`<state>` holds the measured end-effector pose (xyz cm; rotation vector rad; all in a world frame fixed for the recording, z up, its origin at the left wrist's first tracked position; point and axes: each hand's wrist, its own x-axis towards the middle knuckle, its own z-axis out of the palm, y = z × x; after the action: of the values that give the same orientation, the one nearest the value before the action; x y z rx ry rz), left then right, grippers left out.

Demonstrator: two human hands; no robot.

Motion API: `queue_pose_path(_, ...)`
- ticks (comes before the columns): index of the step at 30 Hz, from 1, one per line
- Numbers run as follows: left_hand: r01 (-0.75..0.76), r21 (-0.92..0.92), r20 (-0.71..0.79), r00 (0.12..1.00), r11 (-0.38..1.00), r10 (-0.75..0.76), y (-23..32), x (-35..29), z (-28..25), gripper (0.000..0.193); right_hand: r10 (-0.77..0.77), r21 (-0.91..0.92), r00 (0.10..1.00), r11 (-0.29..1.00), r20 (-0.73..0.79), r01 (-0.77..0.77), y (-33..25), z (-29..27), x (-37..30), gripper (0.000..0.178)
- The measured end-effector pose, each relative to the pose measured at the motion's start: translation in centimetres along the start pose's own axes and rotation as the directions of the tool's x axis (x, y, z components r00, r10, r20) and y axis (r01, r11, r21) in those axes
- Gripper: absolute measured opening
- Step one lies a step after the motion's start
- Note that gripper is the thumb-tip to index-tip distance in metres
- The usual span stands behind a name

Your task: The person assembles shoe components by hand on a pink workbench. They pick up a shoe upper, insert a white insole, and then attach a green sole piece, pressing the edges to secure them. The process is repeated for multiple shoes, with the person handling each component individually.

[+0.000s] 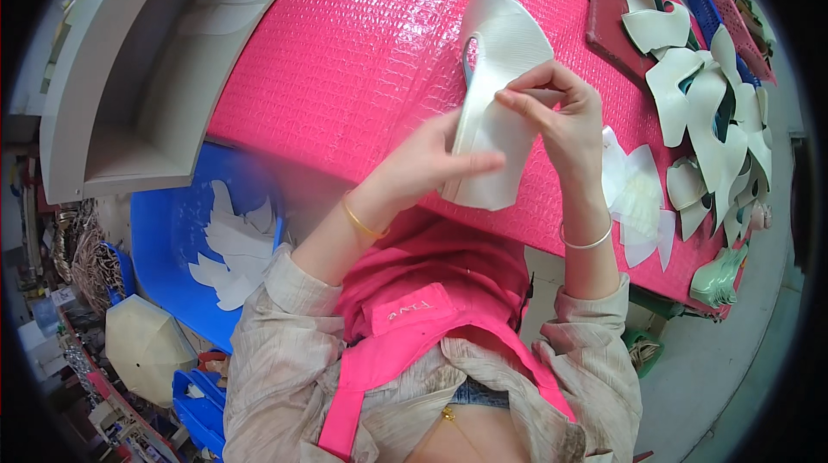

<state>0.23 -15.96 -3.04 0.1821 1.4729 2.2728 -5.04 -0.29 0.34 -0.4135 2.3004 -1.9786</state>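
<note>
A white leather shoe upper [507, 36] with a curved top and an oval opening at its left side is held up over the pink table. My left hand [431, 157] grips its lower left edge, fingers behind and the slightly blurred thumb across the front. With thumb and index finger, my right hand [561, 105] pinches the piece at its right side. A pale flap shows under those fingers; whether it is a separate layer I cannot tell. Thin white and cream sheet pieces [638, 195] lie beside my right wrist.
The pink quilted table cover [345, 57] spreads ahead. More white uppers [711, 118] are heaped at the right, with green pieces [720, 277] near the corner. A grey shelf box [129, 75] stands left, above a blue chair [164, 247] holding white cut pieces [233, 243].
</note>
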Motion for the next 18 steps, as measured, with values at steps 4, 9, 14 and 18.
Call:
queue_pose_path(4, -0.076, -0.136, -0.111, 0.992, 0.988, 0.061, -0.7, 0.6, 0.5, 0.049, -0.411, -0.448, 0.906, 0.795, 0.098, 0.409, 1.3, 0.6, 1.0, 0.040)
queue_pose_path(9, -0.117, -0.214, -0.139, 0.986, 0.970, 0.089, 0.0, 0.9, 0.2, 0.051, -0.253, -0.219, 0.948, 0.953, -0.192, 0.210, 3.2, 0.3, 3.4, 0.069)
queue_pose_path(14, -0.091, -0.057, -0.105, 0.991, 0.994, 0.085, 0.0, 0.4, 0.6, 0.048, 0.239, 0.356, 0.957, 0.891, 0.164, -0.283, 3.0, -1.1, 0.5, 0.049)
queue_pose_path(18, 0.067, 0.211, -0.242, 0.970, 0.975, -0.014, -3.3, -0.7, 0.1, 0.027, -0.045, 0.139, 0.990, 0.988, -0.137, 0.064, 2.6, -0.8, 2.0, 0.023)
